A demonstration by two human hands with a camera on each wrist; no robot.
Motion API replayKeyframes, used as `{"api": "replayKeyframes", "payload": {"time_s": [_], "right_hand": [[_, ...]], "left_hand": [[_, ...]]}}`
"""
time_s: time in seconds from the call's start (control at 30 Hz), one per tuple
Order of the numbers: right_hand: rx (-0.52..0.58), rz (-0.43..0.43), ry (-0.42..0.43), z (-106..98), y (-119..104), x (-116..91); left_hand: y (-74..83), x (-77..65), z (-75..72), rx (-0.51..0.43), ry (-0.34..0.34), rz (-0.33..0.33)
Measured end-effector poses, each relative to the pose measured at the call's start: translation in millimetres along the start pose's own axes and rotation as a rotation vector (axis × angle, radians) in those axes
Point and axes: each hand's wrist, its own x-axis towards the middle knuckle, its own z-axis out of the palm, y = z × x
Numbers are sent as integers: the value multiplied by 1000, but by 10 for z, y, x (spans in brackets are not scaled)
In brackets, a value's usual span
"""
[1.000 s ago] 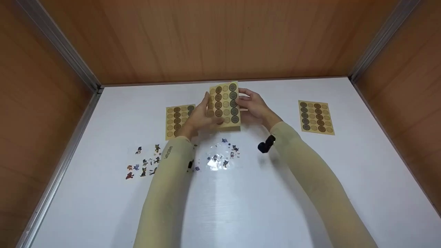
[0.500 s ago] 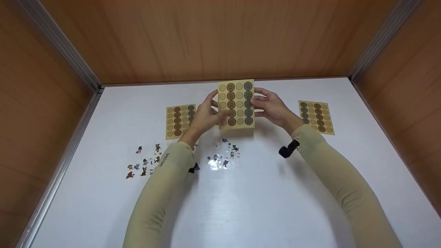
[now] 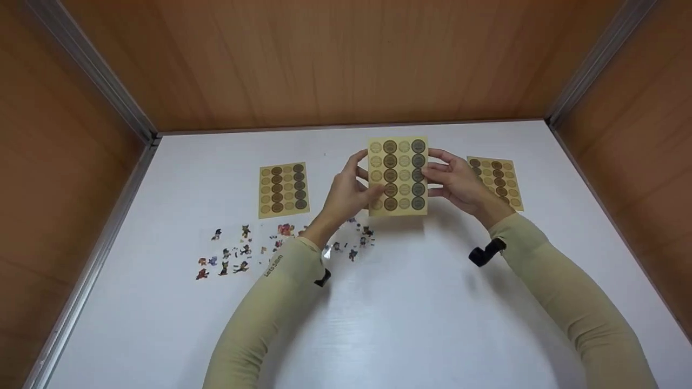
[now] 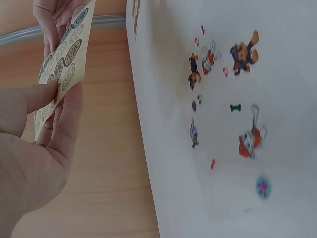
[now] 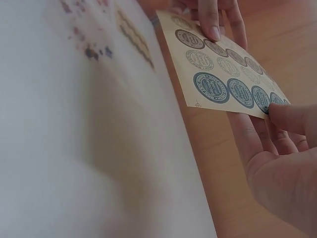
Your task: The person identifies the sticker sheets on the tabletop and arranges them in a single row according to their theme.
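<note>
Between both hands, raised over the table, is a tan sticker sheet with columns of round seals in pale, brown and dark blue-grey. My left hand pinches its left edge, thumb across the front and fingers behind. At the opposite edge my right hand pinches it the same way, its thumb on the dark column. The right wrist view shows the sheet tilted, with the right thumb over a blue-grey seal. In the left wrist view the sheet appears nearly edge-on.
One like sticker sheet lies at the left back, another at the right, partly behind the right hand. Clear sheets of small cartoon dog stickers lie in front on the white table. Wooden panels wall in the back and sides.
Both hands have carried the held sticker sheet to the right and slightly nearer, and it now faces the head camera more squarely. The left sheet on the table has come fully into view.
</note>
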Motion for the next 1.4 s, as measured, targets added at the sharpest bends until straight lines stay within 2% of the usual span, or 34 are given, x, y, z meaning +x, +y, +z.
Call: {"api": "replayKeyframes", "payload": {"time_s": [0.33, 0.67, 0.8, 1.0, 1.23, 1.4], "right_hand": [[-36, 42, 51, -190, 128, -242], [-96, 95, 99, -317, 265, -410], [-158, 125, 91, -364, 327, -465], [-221, 157, 87, -414, 425, -516], [-335, 164, 44, -393, 574, -556], [-427, 164, 31, -363, 628, -569]], "left_hand": [[-24, -133, 310, 4, -3, -62], [-87, -250, 519, 11, -24, -125], [-121, -299, 577, 29, -47, -151], [-150, -361, 643, 97, -100, -226], [-186, -455, 677, 168, -105, -303], [-211, -518, 696, 206, -96, -304]]}}
